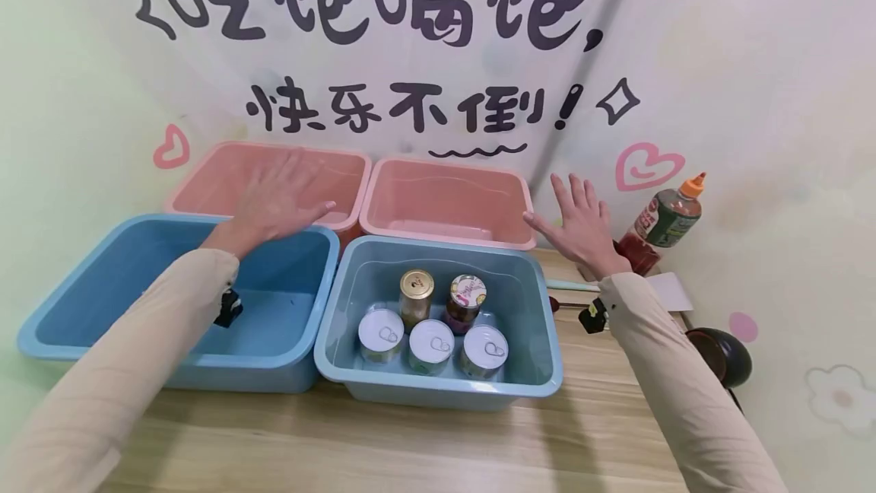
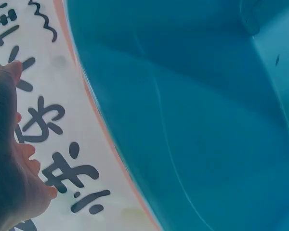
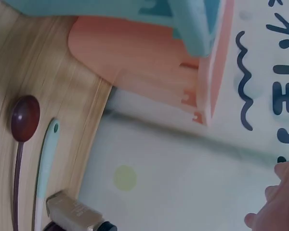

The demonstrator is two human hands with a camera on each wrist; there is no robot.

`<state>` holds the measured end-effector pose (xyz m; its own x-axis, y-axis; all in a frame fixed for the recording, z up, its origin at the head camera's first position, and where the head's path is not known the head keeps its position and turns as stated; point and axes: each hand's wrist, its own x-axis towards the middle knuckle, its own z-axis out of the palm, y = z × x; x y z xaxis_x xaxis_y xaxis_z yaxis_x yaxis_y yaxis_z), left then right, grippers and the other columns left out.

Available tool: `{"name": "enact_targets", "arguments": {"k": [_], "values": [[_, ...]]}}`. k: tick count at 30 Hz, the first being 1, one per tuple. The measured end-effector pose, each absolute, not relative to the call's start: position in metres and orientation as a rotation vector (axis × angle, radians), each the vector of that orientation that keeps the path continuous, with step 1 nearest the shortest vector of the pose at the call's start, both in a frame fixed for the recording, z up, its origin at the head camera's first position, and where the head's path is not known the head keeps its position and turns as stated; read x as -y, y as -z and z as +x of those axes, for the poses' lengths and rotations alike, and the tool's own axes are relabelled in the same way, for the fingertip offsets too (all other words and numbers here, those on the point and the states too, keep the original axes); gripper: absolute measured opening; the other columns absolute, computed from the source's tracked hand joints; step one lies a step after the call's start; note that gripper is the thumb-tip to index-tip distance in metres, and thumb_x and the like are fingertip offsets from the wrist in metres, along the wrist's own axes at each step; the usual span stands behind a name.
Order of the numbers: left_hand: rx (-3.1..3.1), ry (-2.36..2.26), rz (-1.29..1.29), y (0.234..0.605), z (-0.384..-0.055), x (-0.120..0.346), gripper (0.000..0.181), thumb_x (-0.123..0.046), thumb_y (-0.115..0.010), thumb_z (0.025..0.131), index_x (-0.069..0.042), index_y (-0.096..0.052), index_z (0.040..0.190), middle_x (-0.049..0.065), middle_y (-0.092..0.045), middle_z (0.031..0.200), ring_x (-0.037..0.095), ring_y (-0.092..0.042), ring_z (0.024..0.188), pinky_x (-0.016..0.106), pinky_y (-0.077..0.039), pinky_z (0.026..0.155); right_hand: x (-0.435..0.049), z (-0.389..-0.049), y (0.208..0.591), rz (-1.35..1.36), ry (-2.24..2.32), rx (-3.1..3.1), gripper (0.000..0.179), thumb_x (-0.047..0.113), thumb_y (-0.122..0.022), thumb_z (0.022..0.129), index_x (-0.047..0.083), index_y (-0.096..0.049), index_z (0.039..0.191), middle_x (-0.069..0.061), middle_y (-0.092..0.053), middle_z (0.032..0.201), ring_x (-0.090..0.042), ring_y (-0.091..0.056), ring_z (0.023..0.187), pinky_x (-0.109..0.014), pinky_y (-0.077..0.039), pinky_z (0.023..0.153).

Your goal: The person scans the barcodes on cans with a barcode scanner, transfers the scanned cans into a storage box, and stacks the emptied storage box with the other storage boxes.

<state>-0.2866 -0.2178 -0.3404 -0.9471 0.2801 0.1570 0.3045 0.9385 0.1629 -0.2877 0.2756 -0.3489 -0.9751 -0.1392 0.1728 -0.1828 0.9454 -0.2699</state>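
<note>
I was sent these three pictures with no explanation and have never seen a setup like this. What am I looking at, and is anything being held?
No machine here: a person wears three cameras. The big picture comes from the head, looking down at both arms. The left hand hovers spread over a pink tub; the right hand is spread beside the other pink tub. Neither holds anything. On the wooden table, one blue tub holds three cans and two jars; the other blue tub looks empty. A sauce bottle stands to the right. The small pictures come from wrist cameras: blue tub wall, and a spoon.
</note>
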Motion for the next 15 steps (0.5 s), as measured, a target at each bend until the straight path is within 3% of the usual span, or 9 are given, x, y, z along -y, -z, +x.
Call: {"name": "enact_targets", "arguments": {"k": [6,15], "values": [[2.978,0.337,-0.525,0.337,-0.269,0.206,0.080,-0.060,-0.051,0.094,-0.021,-0.025,0.160,0.014,-0.015,0.168,0.041,-0.009,0.155,0.068,-0.007,0.121,-0.274,-0.283,0.346,0.297,-0.465,2.985,0.096,0.073,-0.046,0.090,0.020,-0.011,0.162,-0.017,0.002,0.169,-0.044,0.004,0.155,-0.074,-0.003,0.117],[2.990,0.356,-0.749,0.345,-0.234,0.191,0.066,-0.045,-0.061,0.095,-0.015,-0.046,0.151,0.021,-0.019,0.166,0.046,-0.015,0.153,0.073,-0.019,0.115,-0.249,-0.263,0.329,0.467,-0.499,3.007,0.099,0.064,-0.063,0.086,0.028,-0.011,0.162,-0.017,-0.006,0.169,-0.045,-0.005,0.154,-0.076,-0.009,0.115]]}}
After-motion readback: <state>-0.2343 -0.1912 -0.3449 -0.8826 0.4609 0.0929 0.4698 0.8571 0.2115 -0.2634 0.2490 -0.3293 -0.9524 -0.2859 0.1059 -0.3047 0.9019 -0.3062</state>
